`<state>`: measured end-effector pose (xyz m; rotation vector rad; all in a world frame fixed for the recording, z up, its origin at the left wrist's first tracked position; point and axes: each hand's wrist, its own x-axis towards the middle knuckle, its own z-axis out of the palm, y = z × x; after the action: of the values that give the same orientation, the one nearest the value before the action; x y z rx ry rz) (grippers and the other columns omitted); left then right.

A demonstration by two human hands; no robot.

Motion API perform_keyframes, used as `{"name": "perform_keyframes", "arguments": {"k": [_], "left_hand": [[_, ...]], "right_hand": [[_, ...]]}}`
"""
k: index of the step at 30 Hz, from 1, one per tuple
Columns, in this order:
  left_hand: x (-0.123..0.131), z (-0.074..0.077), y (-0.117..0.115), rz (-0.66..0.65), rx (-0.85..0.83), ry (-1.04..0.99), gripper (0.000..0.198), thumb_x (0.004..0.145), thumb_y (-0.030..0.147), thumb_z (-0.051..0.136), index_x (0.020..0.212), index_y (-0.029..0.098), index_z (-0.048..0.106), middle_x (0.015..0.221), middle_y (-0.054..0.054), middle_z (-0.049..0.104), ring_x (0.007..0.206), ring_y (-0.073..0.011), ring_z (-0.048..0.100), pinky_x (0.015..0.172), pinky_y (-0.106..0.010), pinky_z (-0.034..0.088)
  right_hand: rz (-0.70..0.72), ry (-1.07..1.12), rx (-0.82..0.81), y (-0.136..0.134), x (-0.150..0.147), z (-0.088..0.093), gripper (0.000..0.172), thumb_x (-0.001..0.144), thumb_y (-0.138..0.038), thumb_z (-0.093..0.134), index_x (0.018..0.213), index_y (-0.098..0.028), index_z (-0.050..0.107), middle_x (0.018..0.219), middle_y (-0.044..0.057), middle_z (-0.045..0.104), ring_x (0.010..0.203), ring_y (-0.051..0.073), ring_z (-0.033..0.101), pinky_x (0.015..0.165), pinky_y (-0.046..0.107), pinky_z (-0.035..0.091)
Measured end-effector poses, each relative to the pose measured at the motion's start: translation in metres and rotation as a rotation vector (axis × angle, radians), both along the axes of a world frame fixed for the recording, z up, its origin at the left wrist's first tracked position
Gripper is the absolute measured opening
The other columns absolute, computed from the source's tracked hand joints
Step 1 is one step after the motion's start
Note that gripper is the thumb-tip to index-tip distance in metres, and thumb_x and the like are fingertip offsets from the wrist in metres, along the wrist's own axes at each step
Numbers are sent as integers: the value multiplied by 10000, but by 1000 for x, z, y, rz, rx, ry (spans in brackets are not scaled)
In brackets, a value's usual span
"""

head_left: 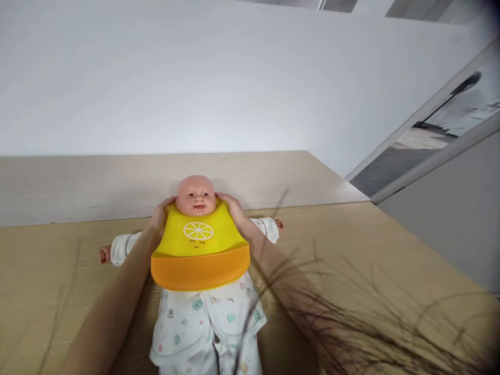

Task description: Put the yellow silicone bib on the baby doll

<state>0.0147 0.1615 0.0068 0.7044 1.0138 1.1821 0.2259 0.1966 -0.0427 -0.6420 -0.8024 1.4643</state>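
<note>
Hair strands [344,315]: nearest you.
Bib [200,250]: between your left hand [159,214] and right hand [231,205].
Hands: partly hidden; can't tell if gripping.

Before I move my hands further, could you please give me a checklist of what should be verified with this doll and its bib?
1. Baby doll face uncovered by the yellow bib: ok.
2. Bib lying over the chest, citrus-slice print outward: ok.
3. Orange catch pocket at the bib's lower end, towards the legs: ok.
4. Left hand and right hand at opposite sides of the doll's head and neck: ok.
5. Bib fastened behind the neck: cannot tell; that part is hidden.
6. Both doll sleeves outside the bib: ok, spread to the sides.
</note>
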Motion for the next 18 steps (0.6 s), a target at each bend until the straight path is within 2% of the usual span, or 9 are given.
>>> {"name": "perform_keyframes", "arguments": {"k": [3, 8, 13, 18], "left_hand": [[-3, -5, 2, -43, 1, -23, 328, 761, 273, 650, 1029, 103, 729, 746, -96, 761, 727, -309, 746, 673, -399, 623], [-7, -11, 4, -104, 213, -90, 531, 650, 149, 652, 1177, 149, 718, 869, -68, 788, 809, -299, 751, 719, -383, 624], [-11, -14, 0, -56, 241, 34, 823, 541, 50, 632, 1360, 128, 622, 826, -62, 780, 665, -244, 726, 600, -313, 587], [-11, -19, -4, -37, 270, 79, 954, 524, 6, 655, 1463, 127, 539, 787, -36, 772, 636, -212, 720, 622, -292, 584]], "right_hand": [[-23, -15, -23, -4, 5, -1, 326, 641, -310, 740, 941, -183, 739, 912, -2, 753, 880, 201, 655, 811, 287, 506], [-29, 2, 8, -10, 8, -1, 280, 677, -259, 687, 947, -184, 697, 875, -32, 743, 854, 168, 632, 831, 276, 469], [-20, -7, -3, -20, 4, 6, 261, 689, -225, 655, 943, -168, 679, 852, -33, 738, 816, 156, 617, 816, 277, 452], [-58, -8, 9, -31, 3, 8, 261, 686, -232, 667, 939, -170, 686, 862, -35, 731, 842, 159, 631, 811, 272, 449]]}}
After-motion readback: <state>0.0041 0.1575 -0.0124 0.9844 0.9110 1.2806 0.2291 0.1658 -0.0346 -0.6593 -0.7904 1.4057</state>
